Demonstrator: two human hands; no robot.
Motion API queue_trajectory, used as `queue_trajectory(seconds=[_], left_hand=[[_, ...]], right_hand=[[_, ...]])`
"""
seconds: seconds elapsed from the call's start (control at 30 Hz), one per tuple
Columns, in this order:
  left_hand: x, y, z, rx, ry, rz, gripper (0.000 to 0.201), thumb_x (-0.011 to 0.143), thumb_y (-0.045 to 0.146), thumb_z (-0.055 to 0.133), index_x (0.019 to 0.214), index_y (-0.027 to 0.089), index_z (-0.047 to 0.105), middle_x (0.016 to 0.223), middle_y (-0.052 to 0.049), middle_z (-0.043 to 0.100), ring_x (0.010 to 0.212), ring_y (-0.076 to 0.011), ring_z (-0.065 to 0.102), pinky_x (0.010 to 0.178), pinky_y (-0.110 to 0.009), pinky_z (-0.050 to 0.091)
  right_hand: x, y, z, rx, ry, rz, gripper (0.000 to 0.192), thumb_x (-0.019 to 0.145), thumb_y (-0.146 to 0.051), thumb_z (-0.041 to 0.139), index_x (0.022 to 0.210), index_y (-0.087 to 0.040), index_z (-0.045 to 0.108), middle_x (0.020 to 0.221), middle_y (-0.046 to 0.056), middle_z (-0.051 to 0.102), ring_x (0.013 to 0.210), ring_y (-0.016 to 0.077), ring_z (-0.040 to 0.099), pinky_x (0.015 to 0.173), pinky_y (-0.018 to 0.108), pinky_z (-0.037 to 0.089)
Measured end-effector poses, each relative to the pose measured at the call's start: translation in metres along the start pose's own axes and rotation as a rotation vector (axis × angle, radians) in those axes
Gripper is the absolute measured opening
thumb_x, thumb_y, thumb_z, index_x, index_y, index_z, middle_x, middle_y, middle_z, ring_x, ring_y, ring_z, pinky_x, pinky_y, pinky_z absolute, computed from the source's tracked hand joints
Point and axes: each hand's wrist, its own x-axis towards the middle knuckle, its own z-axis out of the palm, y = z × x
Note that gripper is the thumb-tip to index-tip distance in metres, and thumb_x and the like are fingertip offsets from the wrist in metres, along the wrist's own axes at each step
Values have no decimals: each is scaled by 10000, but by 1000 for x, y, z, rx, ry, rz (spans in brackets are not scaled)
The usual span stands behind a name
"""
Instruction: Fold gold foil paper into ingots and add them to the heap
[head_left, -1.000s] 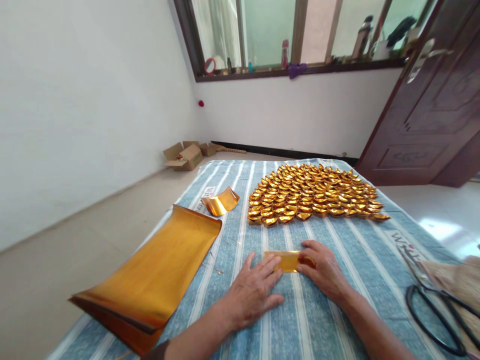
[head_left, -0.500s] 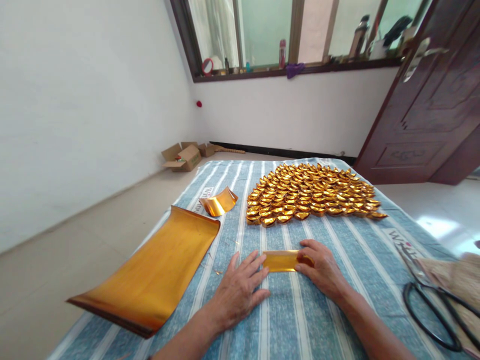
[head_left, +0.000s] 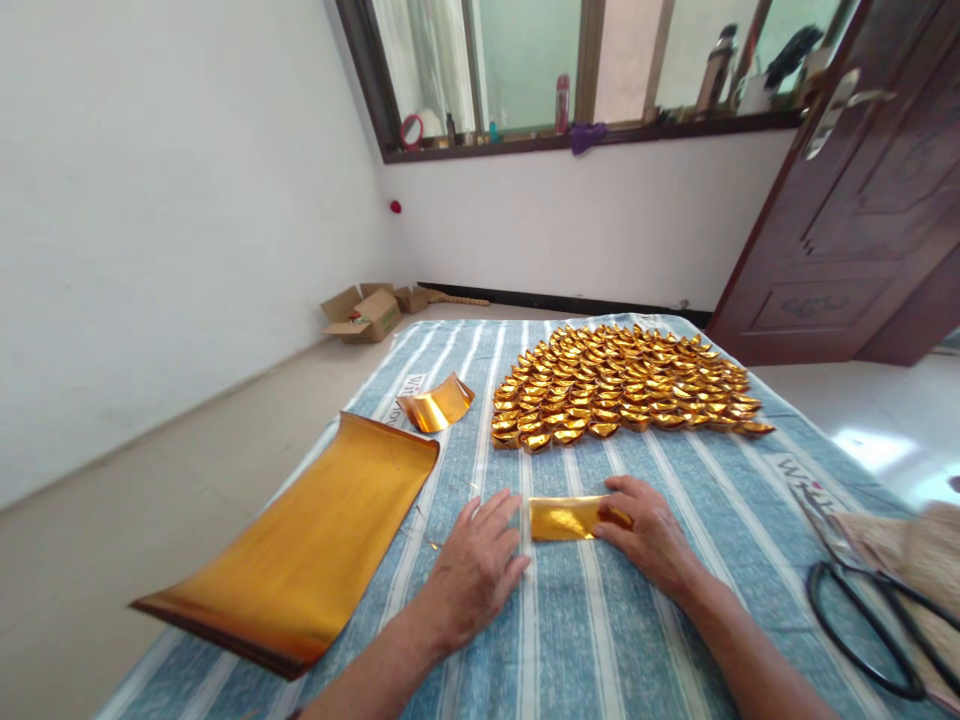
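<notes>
Left hand (head_left: 472, 575) has slid off the folded gold foil sheet (head_left: 562, 518), fingers flat and open; right hand (head_left: 649, 535) fingers pin its end.

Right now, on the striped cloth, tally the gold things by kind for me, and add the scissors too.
Large stack of gold foil sheets: 1
Small curled gold sheet: 1
Folded gold strip, right hand pressing on it, left hand beside it: 1
Cluster of folded gold ingots, pieces too many to count: 1
Black scissors: 1
Total: 5
</notes>
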Motion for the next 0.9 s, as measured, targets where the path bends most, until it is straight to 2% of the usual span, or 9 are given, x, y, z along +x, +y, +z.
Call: queue_trajectory(seconds=[0.07, 0.17, 0.3, 0.43, 0.53, 0.67, 0.8, 0.9], left_hand=[[6, 6, 3, -26, 50, 17, 112, 852, 140, 560, 942, 158, 624, 1318, -143, 567, 1270, -307, 483, 1032, -543, 409], [16, 19, 10, -68, 44, 77, 184, 824, 140, 595, 1007, 162, 604, 1259, -125, 601, 1210, -276, 535, 1017, -466, 449], [28, 31, 15, -59, 5, 66, 212, 805, 147, 619, 1015, 164, 589, 1202, -119, 621, 1142, -276, 572, 976, -464, 471], [35, 31, 16, -66, -22, 67, 203, 815, 128, 601, 1014, 167, 584, 1131, -101, 638, 1093, -265, 587, 931, -461, 485], [36, 28, 17, -80, -30, 81, 224, 804, 111, 605, 1022, 160, 587, 1097, -99, 640, 1066, -263, 591, 918, -459, 488], [38, 27, 20, -104, -14, 91, 204, 818, 100, 575, 1013, 155, 598, 1060, -92, 646, 1029, -260, 593, 895, -447, 501], [41, 26, 24, -122, 21, 106, 176, 864, 92, 497, 979, 157, 613, 1010, -84, 654, 969, -240, 599, 855, -419, 515], [43, 23, 25, -138, 31, 105, 170, 869, 95, 490, 955, 163, 621, 1014, -84, 651, 935, -230, 601, 824, -405, 520]], right_hand=[[-1, 1, 1, -15, 9, -5, 97, 751, -249, 678, 832, -220, 723, 1153, 99, 623, 1109, 278, 555, 973, 447, 409], [-2, 3, 4, -38, 34, -43, 76, 764, -257, 679, 821, -220, 711, 1132, 96, 627, 1097, 278, 560, 955, 451, 424], [-1, 6, 4, -71, 75, -103, 59, 788, -244, 663, 831, -226, 698, 1086, 83, 624, 1041, 256, 572, 906, 425, 456], [1, 9, 0, -113, 76, -135, 70, 826, -240, 630, 849, -231, 695, 1024, 71, 605, 983, 234, 564, 872, 401, 475], [2, 10, -3, -162, 124, -133, 85, 824, -225, 633, 882, -216, 694, 1114, 99, 570, 1081, 267, 522, 925, 430, 458], [1, 9, -2, -247, 215, -138, 115, 805, -199, 646, 913, -193, 683, 1280, 136, 489, 1256, 331, 392, 1021, 499, 386], [2, 3, -4, -259, 205, -179, 57, 846, -190, 595, 846, -184, 651, 1108, 121, 579, 1146, 292, 468, 959, 456, 420], [2, -5, -6, -254, 217, -208, 123, 887, -180, 536, 811, -190, 632, 959, 88, 614, 1000, 244, 523, 889, 405, 430]])
